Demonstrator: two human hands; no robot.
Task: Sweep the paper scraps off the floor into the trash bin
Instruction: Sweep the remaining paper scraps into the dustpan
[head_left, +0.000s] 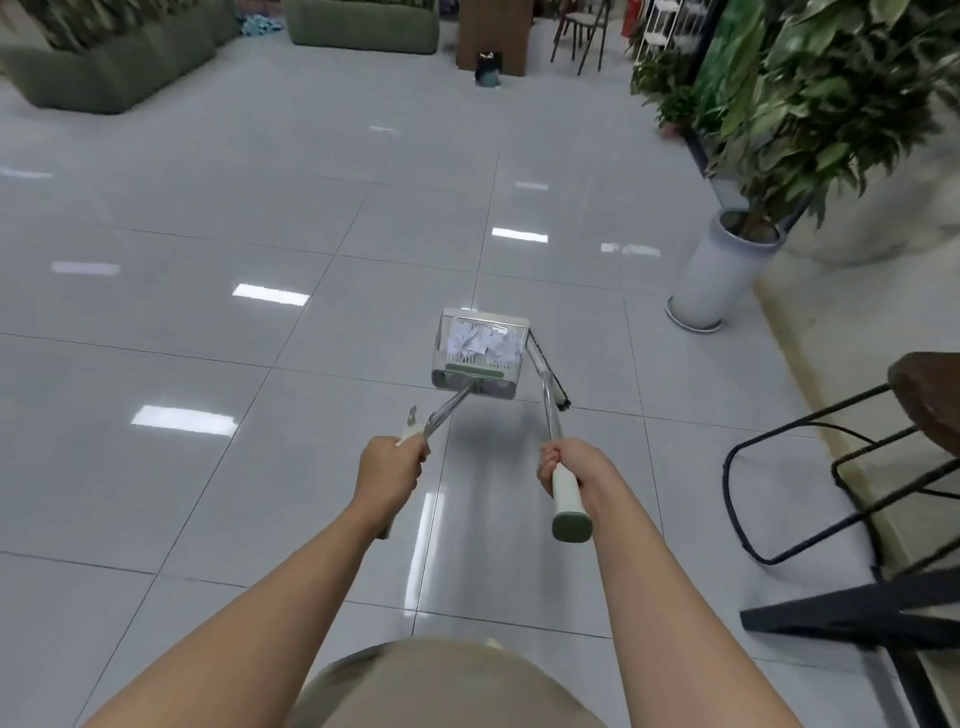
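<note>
1. A glossy floor (218, 322) of large pale grey tiles fills the room, with ceiling lights mirrored on it in bright bars.
2. Green sofas (363, 23) stand along the far left and far middle; a leafy plant in a tall white pot (719, 273) stands on the right, with more greenery behind it.
3. On the near right, a dark-framed stool (852, 467) stands at the edge of a lighter strip of flooring.
4. Far off, at the foot of a brown wooden post, a small dark bin (488, 70) sits on the floor, well apart from the person.
5. The dustpan (480, 348), a pale box on a long metal handle, hangs just above the floor in the middle of the scene.
6. The left hand (390, 470) is closed around the dustpan's handle grip.
7. The broom (551, 384) hangs just to the right of the pan, its dark bristles beside the pan's right wall.
8. The right hand (569, 465) is wrapped tight around the broom's white grip, whose green end cap sticks out toward the person.
9. The paper scraps (483, 342) lie heaped inside the dustpan, white and crumpled.
</note>
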